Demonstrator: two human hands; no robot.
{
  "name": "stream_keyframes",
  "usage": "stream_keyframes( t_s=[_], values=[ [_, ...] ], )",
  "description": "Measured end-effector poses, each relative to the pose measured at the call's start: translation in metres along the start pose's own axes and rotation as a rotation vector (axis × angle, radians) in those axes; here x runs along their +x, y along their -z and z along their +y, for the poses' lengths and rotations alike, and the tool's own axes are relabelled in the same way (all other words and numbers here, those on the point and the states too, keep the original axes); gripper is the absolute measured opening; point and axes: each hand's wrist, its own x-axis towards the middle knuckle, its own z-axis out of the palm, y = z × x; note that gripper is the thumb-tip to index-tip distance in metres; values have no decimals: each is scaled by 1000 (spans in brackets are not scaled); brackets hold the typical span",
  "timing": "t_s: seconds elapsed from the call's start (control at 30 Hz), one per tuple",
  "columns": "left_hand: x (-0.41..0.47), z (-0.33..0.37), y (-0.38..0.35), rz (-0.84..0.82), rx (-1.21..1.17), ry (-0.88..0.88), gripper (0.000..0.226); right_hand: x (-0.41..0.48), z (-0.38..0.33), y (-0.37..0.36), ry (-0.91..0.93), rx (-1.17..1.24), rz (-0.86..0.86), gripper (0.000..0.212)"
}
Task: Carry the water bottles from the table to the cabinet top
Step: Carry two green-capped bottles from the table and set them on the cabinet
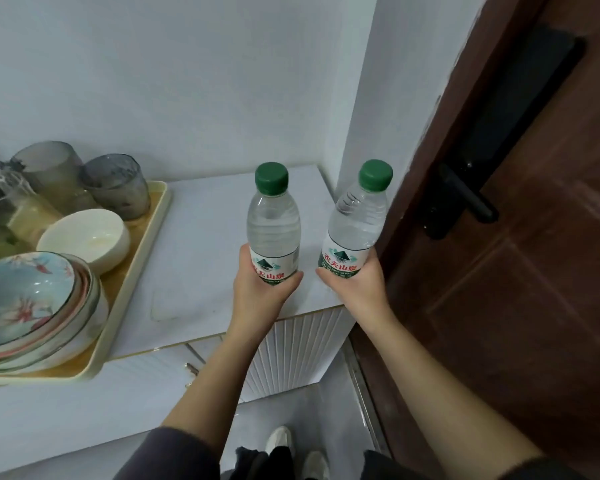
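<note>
The left bottle point(272, 220) and the right bottle point(357, 216) are held at the counter point(201, 258)
The left bottle is grasped by the left hand point(260, 292); the right bottle is grasped by the right hand point(355, 287)

This looks like a home, by the way in. A white cabinet point(205, 265) stands against a white wall point(187, 81), next to a brown door point(534, 306) with a black handle point(465, 195). On the cabinet sits a tray point(135, 275) with painted bowls point(25, 299), a white bowl point(84, 237) and glasses point(116, 185).

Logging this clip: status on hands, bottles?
Left hand grips left bottle; right hand grips right bottle, tilted. Both over cabinet top. Tray apart, leftward.
</note>
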Motion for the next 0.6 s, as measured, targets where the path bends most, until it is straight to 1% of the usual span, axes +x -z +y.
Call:
stream_keyframes(
  t_s=[0.17,0.3,0.4,0.43,0.5,0.6],
  values=[
    [13,-5,-4,-17,-14,-14,61,13,3,-4,18,-6,-46,61],
    [19,-3,-7,-50,1,-25,68,25,-2,-5,48,-33,-102,66],
    [24,-6,6,-148,134,-88,68,27,5,5,65,-104,-186,67],
    [24,-8,12,-176,191,-106,66,25,9,9,70,-131,-191,66],
    [24,-10,19,-176,283,-94,61,21,14,12,99,-165,-140,70],
    [31,-8,14,-127,318,-80,56,22,13,8,127,-160,-75,70]
  ],
)
